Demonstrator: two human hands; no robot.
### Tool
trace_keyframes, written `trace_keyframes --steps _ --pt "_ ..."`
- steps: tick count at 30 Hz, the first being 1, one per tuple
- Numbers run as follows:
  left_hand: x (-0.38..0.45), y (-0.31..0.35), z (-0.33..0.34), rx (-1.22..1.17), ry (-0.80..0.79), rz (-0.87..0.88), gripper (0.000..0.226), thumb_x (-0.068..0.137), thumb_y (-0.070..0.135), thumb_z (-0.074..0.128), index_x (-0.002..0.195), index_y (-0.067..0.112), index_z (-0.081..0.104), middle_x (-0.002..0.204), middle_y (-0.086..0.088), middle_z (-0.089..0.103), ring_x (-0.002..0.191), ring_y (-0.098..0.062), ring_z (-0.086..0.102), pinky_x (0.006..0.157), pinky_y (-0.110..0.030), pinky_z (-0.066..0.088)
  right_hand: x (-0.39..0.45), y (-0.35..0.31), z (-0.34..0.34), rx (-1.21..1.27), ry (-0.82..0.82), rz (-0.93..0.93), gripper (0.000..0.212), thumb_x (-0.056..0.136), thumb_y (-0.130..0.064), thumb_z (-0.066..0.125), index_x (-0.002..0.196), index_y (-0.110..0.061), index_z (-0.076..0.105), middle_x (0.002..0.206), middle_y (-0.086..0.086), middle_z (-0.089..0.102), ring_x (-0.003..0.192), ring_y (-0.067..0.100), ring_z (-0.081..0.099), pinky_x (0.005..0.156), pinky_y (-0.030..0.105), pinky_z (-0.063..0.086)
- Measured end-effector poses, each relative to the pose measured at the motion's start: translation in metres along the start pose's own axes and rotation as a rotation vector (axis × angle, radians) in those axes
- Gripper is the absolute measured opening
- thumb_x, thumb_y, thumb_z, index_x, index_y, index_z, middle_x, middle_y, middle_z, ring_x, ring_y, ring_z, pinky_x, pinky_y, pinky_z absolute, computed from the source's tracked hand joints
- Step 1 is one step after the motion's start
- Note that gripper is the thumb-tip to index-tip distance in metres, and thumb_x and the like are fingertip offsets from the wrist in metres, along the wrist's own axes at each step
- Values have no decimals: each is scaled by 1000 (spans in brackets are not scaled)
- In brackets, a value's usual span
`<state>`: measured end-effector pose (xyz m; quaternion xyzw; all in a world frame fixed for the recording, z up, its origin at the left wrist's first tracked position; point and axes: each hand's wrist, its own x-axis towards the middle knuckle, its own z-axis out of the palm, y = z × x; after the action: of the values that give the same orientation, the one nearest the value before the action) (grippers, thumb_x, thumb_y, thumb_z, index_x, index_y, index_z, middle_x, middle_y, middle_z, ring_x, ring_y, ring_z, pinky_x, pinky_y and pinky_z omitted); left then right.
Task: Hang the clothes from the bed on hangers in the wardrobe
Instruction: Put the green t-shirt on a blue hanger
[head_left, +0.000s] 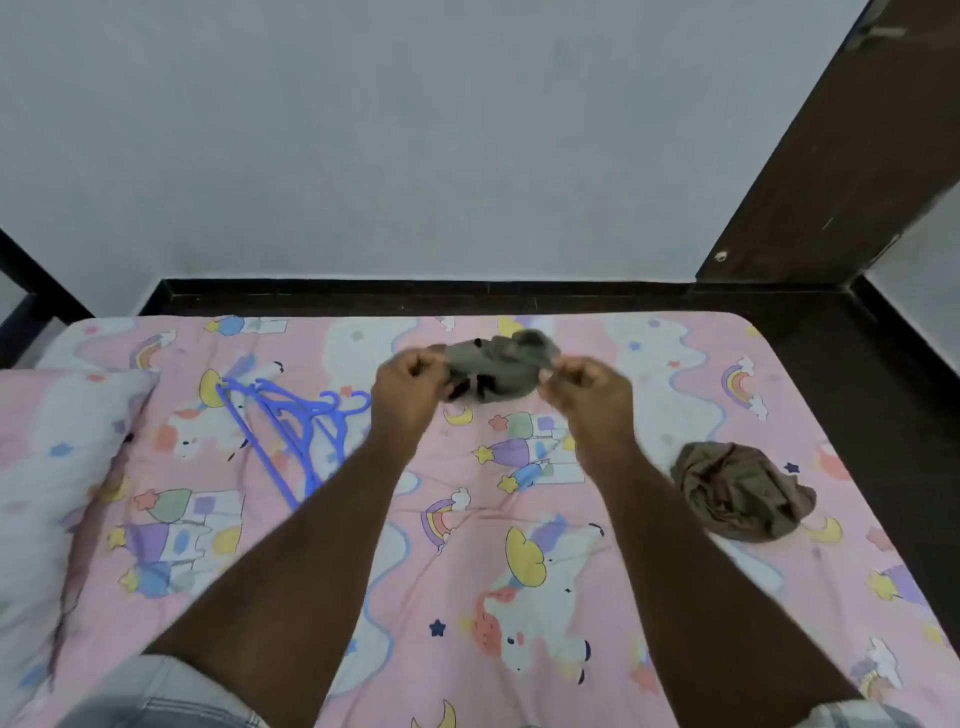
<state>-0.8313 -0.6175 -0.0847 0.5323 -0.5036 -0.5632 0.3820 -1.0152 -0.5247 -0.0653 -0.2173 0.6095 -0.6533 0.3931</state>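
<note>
A bunched grey garment is held up over the far middle of the bed. My left hand grips its left edge and my right hand grips its right edge, both with fingers closed on the cloth. A second crumpled olive-brown garment lies on the sheet to the right of my right forearm. Several blue plastic hangers lie in a loose pile on the sheet left of my left hand. The wardrobe is not in view.
The bed has a pink cartoon-print sheet, with a pillow in the same print at the left. A dark bed frame borders the far and right sides against a grey wall. A dark wooden door stands at the upper right.
</note>
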Motion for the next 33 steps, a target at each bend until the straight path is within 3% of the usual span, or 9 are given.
trace_keyframes --steps 2,5,8,11,15,22,29,33 --pt "-24 -47 -4 231 -34 -49 11 82 21 69 76 29 72 78 3 74 82 -21 72 82 -37 58 -21 48 -25 -162 23 147 23 80 8 74 80 -15 72 68 -3 71 65 15 63 71 29 54" --pt "-71 -106 -13 537 -126 -132 15 86 20 70 76 30 70 83 9 73 87 -16 69 73 -22 46 -52 106 -59 -455 -1 365 19 74 4 74 73 -15 73 66 0 71 69 23 64 66 31 52" --pt "-100 -141 -24 731 -249 -213 13 89 22 63 94 25 74 105 2 74 104 -19 67 91 -26 48 -72 131 -79 -671 -54 444 12 74 -4 71 75 -16 72 77 5 72 74 26 66 66 32 51" --pt "-100 -144 -28 743 -185 -245 21 91 23 59 106 21 73 115 0 72 112 -23 64 99 -29 46 -72 134 -81 -783 -78 389 7 79 -11 70 81 -17 73 86 -2 72 86 23 68 81 35 56" --pt "-88 -137 -21 731 -111 -210 26 96 21 56 117 14 69 124 -5 68 118 -27 60 100 -29 42 -62 134 -71 -811 -101 329 17 84 -17 71 100 -17 74 102 -2 73 99 20 67 97 35 52" --pt "-64 -161 -14 776 -110 -223 27 99 22 55 118 6 67 123 -12 68 116 -30 60 99 -28 41 -44 157 -59 -853 -89 298 18 88 -19 72 105 -14 74 99 -2 71 98 16 64 94 24 47" --pt "-27 -206 5 797 -213 -246 26 99 20 56 116 7 69 118 -15 69 112 -32 62 96 -30 45 -7 209 -50 -905 -43 347 18 88 -15 68 103 -12 76 106 4 75 103 24 66 98 33 50" --pt "-2 -237 22 781 -253 -234 25 98 22 60 118 13 71 118 -7 71 114 -26 63 91 -22 38 24 242 -53 -912 16 381 18 87 -14 65 101 -13 77 107 7 74 103 29 66 98 38 51"
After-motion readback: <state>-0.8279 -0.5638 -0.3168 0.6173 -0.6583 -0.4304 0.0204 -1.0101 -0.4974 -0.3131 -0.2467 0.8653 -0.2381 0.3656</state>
